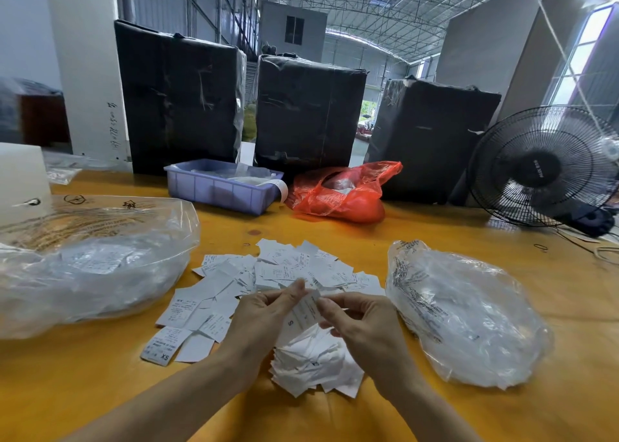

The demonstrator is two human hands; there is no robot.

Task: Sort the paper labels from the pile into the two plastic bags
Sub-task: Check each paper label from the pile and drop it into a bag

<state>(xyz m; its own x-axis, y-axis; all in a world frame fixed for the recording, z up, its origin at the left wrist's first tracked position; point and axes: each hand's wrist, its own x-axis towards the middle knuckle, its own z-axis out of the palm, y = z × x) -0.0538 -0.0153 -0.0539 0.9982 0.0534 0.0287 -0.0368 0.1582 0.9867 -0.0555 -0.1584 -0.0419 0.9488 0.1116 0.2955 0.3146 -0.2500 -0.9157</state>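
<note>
While both hands, left [264, 311] and right [358, 321], pinch one S label [306, 311] over the pile [284, 270], I'm mid-sort; next, drop it into the matching bag [469, 314].

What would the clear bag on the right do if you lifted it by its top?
The clear plastic bag would probably sag and change shape: its film is thin and crumpled, slumped flat on the yellow table. It likely weighs little, since only small paper labels show through it. If its mouth is open, which I cannot tell, labels could spill out.
</note>
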